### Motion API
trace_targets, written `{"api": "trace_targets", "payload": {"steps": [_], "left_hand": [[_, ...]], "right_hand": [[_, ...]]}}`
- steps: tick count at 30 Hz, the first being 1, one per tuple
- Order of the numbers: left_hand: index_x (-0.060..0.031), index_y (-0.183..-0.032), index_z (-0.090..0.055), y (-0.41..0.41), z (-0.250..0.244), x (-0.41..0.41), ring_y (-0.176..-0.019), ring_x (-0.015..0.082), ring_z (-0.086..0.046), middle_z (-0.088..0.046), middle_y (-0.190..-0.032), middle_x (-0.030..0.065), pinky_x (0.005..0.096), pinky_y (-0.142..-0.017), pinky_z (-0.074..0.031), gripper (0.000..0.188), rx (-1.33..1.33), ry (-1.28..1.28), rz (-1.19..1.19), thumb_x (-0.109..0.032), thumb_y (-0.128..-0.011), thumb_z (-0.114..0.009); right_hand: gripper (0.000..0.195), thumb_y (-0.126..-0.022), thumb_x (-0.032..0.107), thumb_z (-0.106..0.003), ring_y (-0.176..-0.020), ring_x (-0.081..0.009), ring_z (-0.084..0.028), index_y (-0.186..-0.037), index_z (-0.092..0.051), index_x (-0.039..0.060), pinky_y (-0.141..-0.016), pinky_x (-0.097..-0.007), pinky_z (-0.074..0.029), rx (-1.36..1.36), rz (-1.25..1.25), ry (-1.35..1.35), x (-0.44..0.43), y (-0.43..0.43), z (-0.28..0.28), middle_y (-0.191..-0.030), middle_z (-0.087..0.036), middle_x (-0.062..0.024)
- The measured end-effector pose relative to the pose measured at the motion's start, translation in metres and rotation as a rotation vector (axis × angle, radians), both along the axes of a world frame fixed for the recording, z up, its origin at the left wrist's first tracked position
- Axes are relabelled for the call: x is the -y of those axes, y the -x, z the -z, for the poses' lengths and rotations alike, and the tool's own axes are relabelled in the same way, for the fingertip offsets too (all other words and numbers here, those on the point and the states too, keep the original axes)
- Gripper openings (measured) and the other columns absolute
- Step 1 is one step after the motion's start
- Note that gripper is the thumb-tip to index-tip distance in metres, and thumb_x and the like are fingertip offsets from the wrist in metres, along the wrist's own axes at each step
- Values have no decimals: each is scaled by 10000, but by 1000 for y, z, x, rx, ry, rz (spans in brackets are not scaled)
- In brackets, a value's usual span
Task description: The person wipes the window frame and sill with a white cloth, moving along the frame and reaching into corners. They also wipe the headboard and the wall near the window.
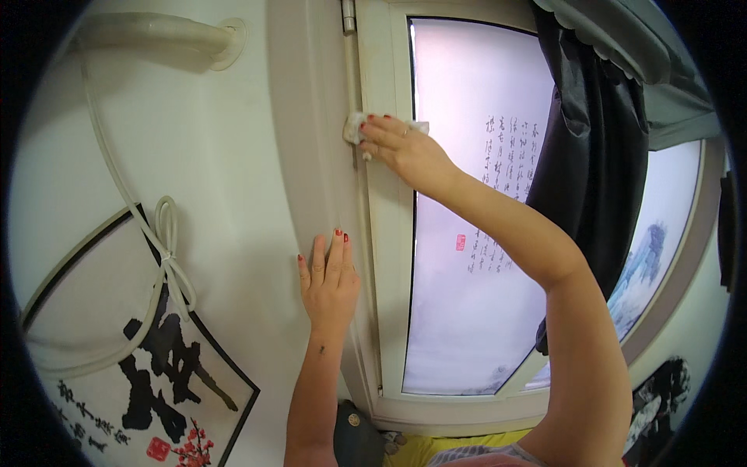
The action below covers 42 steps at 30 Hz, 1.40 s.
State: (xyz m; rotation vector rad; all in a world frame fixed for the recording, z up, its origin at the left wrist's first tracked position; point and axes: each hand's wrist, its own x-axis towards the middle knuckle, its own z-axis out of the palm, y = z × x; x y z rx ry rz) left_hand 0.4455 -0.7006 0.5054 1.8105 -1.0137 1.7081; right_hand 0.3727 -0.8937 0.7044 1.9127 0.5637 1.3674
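My right hand point(402, 149) presses a crumpled white cloth or tissue point(353, 128) against the edge of the window frame point(386, 233), near its hinge side. The fingers lie over the cloth, and part of it sticks out beyond the knuckles. Lower down, my left hand point(330, 274) rests flat on the pale window surround point(303, 146), fingers spread a little and nothing in them. Beside the frame, the window pane point(461, 350) bears a translucent covering with brush writing and a red seal.
A black curtain point(589, 175) hangs at the right. On the left are a white pipe point(157, 32), a looped pale cable point(169, 257) and a black-framed calligraphy picture point(87, 303). Yellow fabric point(467, 441) and a dark cushion-like object point(359, 438) lie below.
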Motion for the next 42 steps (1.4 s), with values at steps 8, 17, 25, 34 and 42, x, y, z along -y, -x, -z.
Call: {"api": "trace_targets", "payload": {"steps": [8,17,25,34,42], "left_hand": [[-94,-1326,-538,7,0,9,-1344,302,-415,-480,-1426,33,534,-1104,-306,564,-27,-9,147,-41,-773,-638],[-84,-1312,-540,0,3,0,-1326,318,-432,-487,-1417,46,542,-1085,-334,554,-30,-4,116,-28,-769,-632],[-116,-1234,-608,12,-4,6,-1288,249,-475,-528,-1359,-19,482,-1061,-382,476,-54,4,77,-46,-766,-665],[-108,-1244,-598,4,-4,1,-1312,280,-448,-502,-1392,-2,518,-1085,-348,486,-50,9,91,-43,-765,-649],[-107,-1285,-565,3,-1,-1,-1320,285,-438,-491,-1405,9,533,-1116,-294,535,-25,-34,77,-68,-757,-642]], "right_hand": [[270,-853,66,-542,-1232,-288,-510,-1098,-654,83,-964,-388,-475,252,289,-415,-4,17,-169,-1295,-573,-109],[199,-858,157,-614,-1165,-290,-569,-1013,-702,67,-970,-372,-490,-192,-3,24,1,13,42,-1241,-607,-104],[336,-812,9,-555,-1268,-281,-479,-1116,-660,106,-1011,-379,-452,232,139,-205,9,15,-131,-1357,-534,-82],[299,-869,67,-540,-1265,-247,-489,-1157,-622,79,-1011,-369,-458,209,167,-92,-14,1,-141,-1311,-557,-85],[429,-834,-1,-483,-1197,-259,-537,-1203,-613,176,-960,-381,-489,356,151,-356,29,36,-190,-1338,-544,-13]]}}
